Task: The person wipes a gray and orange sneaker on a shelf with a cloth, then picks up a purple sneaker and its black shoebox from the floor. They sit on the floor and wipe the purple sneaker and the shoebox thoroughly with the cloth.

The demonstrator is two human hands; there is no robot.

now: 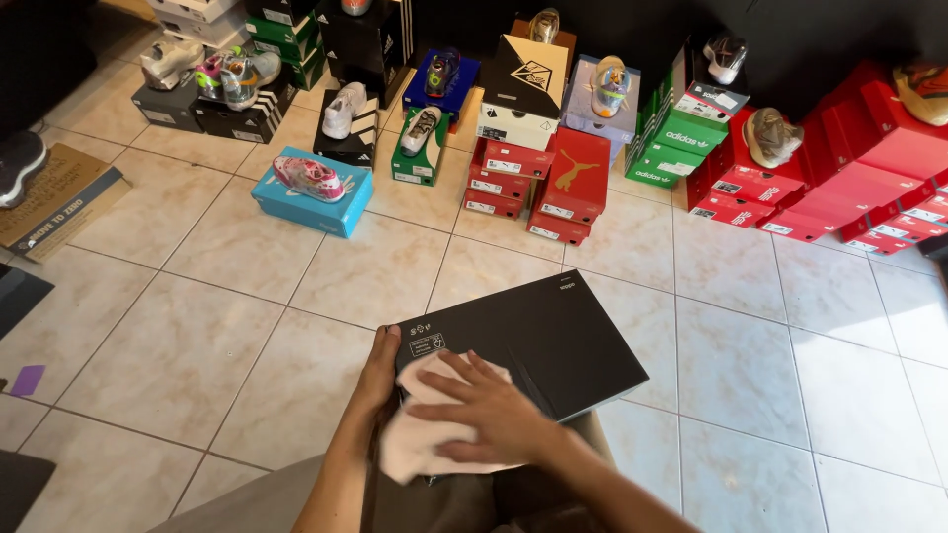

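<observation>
Dozens of shoe boxes are lining the top of the frame, many with a single shoe resting on the lid. At the far left, a flattened cardboard sheet (61, 202) is lying on the tiled floor (168, 345), with black boxes (222, 114) stacked above it in the upper left. Right of those, a blue box (314, 204) is carrying a pink sneaker (309, 178). At lower centre, the left hand (377, 370) is gripping the left edge of a black shoe box (553, 331), fingers pressed together and curling along its side; the thumb is not showing. That box is resting on the person's lap in the lower middle of the frame, tilted and slightly turned. Just to the right, the right hand (489, 415) is lying flat, fingers spread, pressing a pale pink cloth (420, 434) against the near corner of the lid. Above it in the upper centre, red boxes (553, 183) are standing in a pile. Further right, green boxes (681, 138) are leaning beside a long run of red boxes (839, 188) reaching the upper right edge.
</observation>
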